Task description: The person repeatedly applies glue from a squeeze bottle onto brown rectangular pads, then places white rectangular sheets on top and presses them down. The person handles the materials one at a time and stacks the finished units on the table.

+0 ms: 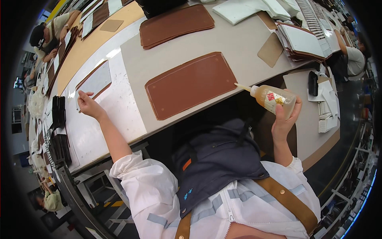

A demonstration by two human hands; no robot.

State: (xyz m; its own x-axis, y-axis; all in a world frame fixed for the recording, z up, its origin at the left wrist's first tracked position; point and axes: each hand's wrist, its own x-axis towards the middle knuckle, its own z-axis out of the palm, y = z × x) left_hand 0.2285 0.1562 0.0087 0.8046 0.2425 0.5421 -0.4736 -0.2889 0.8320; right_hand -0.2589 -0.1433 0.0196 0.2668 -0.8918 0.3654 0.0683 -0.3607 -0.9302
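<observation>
Workshop counter (246, 47), grey mat. Brown leather panel (189, 84): flat, long axis left-right, between your hands. Right hand (284, 119) nearer, closed around glue bottle (272, 98), nozzle toward panel. Left hand (88, 104) pinches a thin tool, well left.

Squeeze bottle (275, 100), clear plastic, amber liquid, long nozzle tilted leftward, was clasped in right hand (285, 119); thin brush (84, 94) was pinched in left hand (89, 106).

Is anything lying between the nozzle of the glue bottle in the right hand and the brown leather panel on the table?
Nothing visible. The right hand holds the glue bottle, its nozzle pointing toward the brown leather panel; only bare grey table lies between them.
</observation>
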